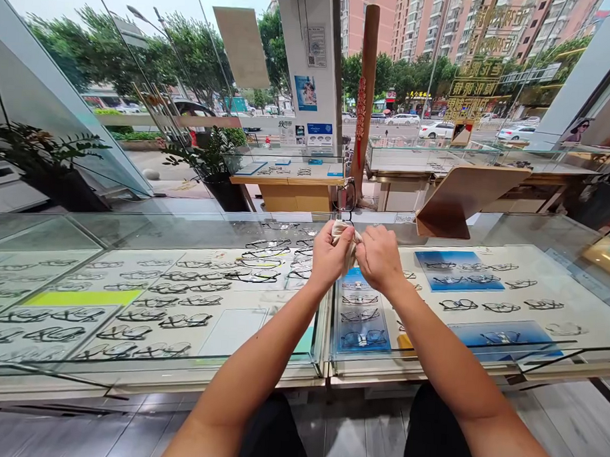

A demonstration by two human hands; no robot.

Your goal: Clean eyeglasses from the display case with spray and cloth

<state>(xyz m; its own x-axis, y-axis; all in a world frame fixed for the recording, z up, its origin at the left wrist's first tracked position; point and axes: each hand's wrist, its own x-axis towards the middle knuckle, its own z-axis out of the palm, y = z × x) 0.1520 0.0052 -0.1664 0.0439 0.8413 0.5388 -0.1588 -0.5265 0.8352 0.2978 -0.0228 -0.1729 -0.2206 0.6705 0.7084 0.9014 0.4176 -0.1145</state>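
The surface (179,380) is a run of glass-topped display cases crossing the whole width, with rows of eyeglasses (256,277) laid out on pale lining under the glass. A yellow-green strip (82,297) marks the left part; blue display boards (426,279) lie in the right part. Beyond stand a wood-fronted counter (296,196), potted plants (221,189), a white pillar (314,49) with notices and a tall wooden pole (370,47), before large windows giving onto trees, parked cars and pink buildings.

Both hands meet above the glass, near the middle of the cases. The left hand (329,256) has its fingers curled around a pale cloth (339,231); the right hand (381,258) is bunched against it, pinching the cloth's other side. A dark rounded rim (355,193), apparently of eyeglasses, shows just past the cloth; whether the fingers hold it cannot be told.

The front edge passes beneath the forearms, and a metal-edged join between two cases runs toward the person below the hands. The rear edge lies just beyond them. Room extends sideways above the glass; the nearest upright thing is a tilted wooden stand (466,194), beyond the right hand and to its right.
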